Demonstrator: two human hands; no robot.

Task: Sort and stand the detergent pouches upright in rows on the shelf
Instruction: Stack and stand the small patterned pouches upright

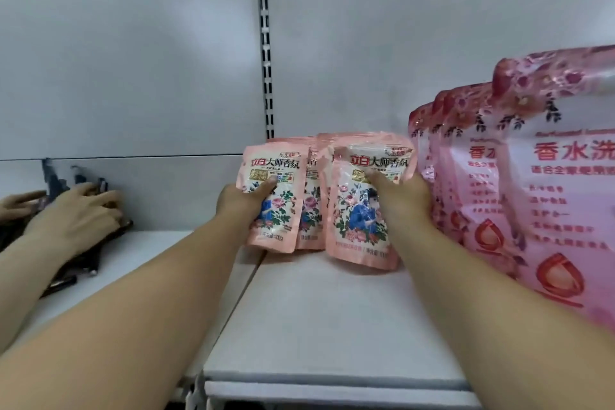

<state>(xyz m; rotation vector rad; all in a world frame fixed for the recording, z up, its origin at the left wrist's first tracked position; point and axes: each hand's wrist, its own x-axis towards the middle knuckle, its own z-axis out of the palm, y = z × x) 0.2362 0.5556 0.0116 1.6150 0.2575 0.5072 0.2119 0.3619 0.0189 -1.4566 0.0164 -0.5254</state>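
Small pink detergent pouches with a rose print stand upright near the back of the white shelf (326,316). My left hand (246,201) grips the left front pouch (273,200), thumb across its front. My right hand (401,196) grips the right front pouch (361,210), which leans slightly. More small pouches (311,203) stand behind and between these two. A row of large pink pouches (549,183) stands upright along the right side, one behind another.
Another person's hand (75,215) rests on dark packages (71,263) on the neighbouring shelf section at the left. A slotted metal upright (266,43) divides the white back panels. The shelf's front edge (332,384) runs below my arms.
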